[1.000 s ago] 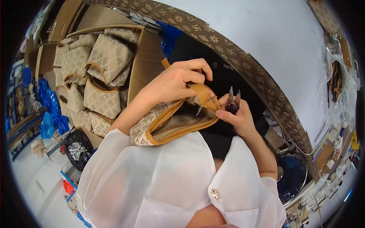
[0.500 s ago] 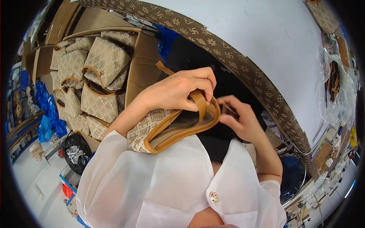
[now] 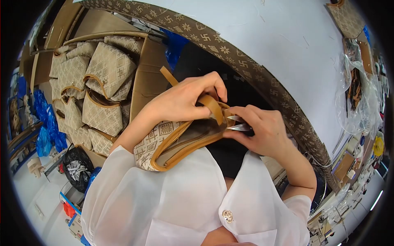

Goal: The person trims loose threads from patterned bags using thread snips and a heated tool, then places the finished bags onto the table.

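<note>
A beige patterned bag point(image 3: 144, 151) with tan trim and an unzipped top lies against my chest, its brown lining showing. My left hand point(image 3: 184, 98) is closed at the bag's far end, pinching a tan strap point(image 3: 212, 107) that loops over the opening. A loose strap end sticks out behind that hand. In my right hand point(image 3: 262, 129) is a pair of small thread snips point(image 3: 238, 123), their two pointed metal blades apart beside the strap and the trim at the bag's end. My right fingers hide the snips' handle.
On the left, a cardboard box point(image 3: 141, 67) holds several similar bags point(image 3: 107, 71). A white table point(image 3: 283, 41) with a brown patterned edge point(image 3: 246, 63) curves across the top and right. Clear plastic point(image 3: 365, 98) lies on its right side. A black bag of scraps point(image 3: 77, 168) stands at lower left.
My right hand has moved left to the bag's end, and the snips' blades now show clearly. My left hand keeps its pinch on the strap. The view has shifted slightly.
</note>
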A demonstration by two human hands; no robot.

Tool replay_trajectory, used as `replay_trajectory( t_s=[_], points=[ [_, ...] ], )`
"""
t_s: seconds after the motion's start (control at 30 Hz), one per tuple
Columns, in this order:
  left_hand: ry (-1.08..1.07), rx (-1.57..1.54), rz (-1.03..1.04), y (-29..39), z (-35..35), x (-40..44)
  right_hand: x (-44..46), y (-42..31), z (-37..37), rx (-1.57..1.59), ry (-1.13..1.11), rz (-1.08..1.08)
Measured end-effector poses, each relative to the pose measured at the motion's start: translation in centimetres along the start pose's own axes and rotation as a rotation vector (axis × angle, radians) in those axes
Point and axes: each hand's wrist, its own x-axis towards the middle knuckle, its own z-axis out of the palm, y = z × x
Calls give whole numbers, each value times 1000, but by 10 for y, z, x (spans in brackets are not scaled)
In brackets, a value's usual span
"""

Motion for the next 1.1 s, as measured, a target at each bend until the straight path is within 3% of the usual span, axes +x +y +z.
replay_trajectory(
  t_s=[0.03, 0.1, 0.2, 0.37, 0.47, 0.6, 0.73, 0.83, 0.87, 0.97, 1.1],
  points=[
    [-55, -66, -116, 1, 0, -1, -2, 1, 9, 25, -9, -9],
    [-64, -74, -138, -1, -1, -1, -5, 1, 22, 50, -22, -20],
    [-73, -92, -179, -5, -3, -1, -9, -2, 35, 271, 137, 45],
    [-79, -275, -171, -11, 2, 1, -9, -8, 35, 164, 115, 82],
    [-114, -329, -128, -24, 5, 3, -13, -2, 34, 74, 52, -166],
    [-225, -394, -78, -30, 6, 4, -17, 2, 29, 128, 5, -273],
    [-294, -340, -293, -14, 9, 0, -20, 5, 30, 222, 23, -276],
    [-214, 92, -77, -15, 16, -1, -21, 5, 29, 246, 30, -271],
    [-215, 93, -76, -16, 18, 0, -21, 5, 28, 257, 33, -271],
    [-24, 159, 243, -21, 26, 1, -24, 8, 29, 291, 47, -259],
    [26, 148, 296, -20, 29, -3, -26, 10, 28, 365, 45, -208]
  ],
)
